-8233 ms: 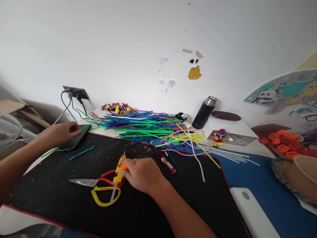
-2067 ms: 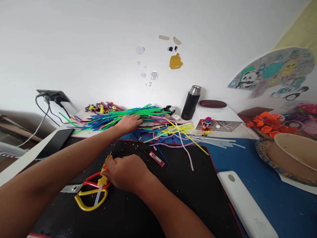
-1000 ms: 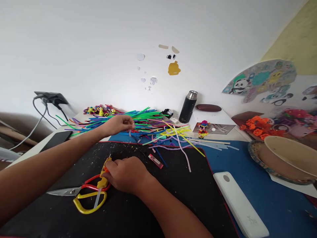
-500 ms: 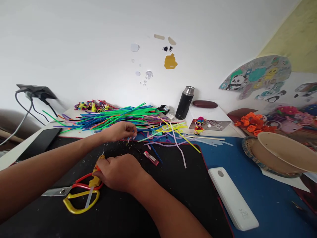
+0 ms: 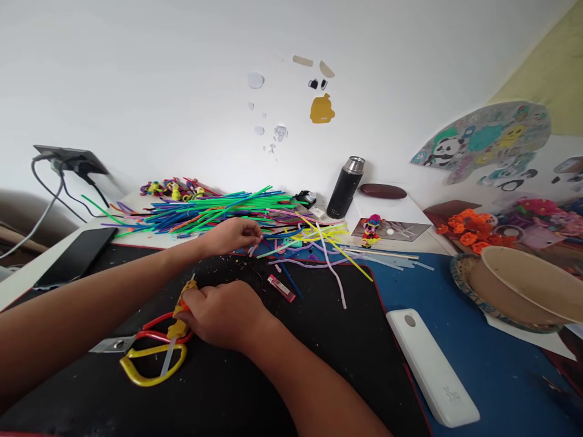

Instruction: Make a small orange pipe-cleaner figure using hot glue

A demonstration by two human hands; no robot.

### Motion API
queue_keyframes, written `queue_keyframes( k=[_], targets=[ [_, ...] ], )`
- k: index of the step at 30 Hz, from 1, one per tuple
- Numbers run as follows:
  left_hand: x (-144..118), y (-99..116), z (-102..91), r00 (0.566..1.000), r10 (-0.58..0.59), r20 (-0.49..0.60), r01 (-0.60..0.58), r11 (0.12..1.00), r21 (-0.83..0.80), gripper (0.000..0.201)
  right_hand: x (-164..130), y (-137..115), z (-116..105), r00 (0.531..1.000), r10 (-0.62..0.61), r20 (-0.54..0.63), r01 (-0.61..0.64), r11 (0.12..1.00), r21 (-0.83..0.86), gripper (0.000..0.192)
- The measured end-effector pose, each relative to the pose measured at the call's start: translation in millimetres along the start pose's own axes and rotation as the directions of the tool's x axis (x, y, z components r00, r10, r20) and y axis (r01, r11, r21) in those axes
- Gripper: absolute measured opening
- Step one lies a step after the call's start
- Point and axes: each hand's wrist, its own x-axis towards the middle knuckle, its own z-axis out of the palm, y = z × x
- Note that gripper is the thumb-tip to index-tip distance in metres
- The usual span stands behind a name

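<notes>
mat (image 5: 237,388): matt black | scissors (image 5: 146,355): metal blade, glossy plastic handles | flask (image 5: 345,188): metal cap

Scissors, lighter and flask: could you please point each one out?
scissors (image 5: 150,364), head view, yellow handle loop.
lighter (image 5: 281,287), head view, middle of red body.
flask (image 5: 345,194), head view, black body.

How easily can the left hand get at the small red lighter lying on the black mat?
Probably yes: the left hand hovers just left of the small red lighter, with only bare black mat between them.
</notes>
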Motion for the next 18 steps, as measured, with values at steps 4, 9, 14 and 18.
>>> queue_keyframes(
  k=[4, 9, 14, 18],
  targets=[
    [8, 4, 6.9, 0.998, 0.041, -0.038, -0.039, 0.997, 0.066, 0.032, -1, 0, 1, 1.000, 0.004, -0.007, -0.004, 1.000, 0.006, 0.035],
    [7, 10, 8.5, 0.996, 0.075, -0.045, -0.068, 0.989, 0.131, 0.042, 1, 0, -1, 1.000, 0.008, 0.018, -0.008, 1.000, 0.013, 0.034],
    [-14, 9, -7.6, 0.993, 0.037, -0.110, -0.021, 0.989, 0.146, 0.047, 1, 0, -1, 1.000, 0.005, 0.017, -0.006, 0.999, 0.037, 0.034],
    [-41, -10, -19.4, 0.988, -0.034, -0.153, 0.050, 0.993, 0.103, 0.049, -1, 0, -2, 1.000, 0.031, 0.002, -0.031, 0.998, 0.049, 0.033]
  ],
)
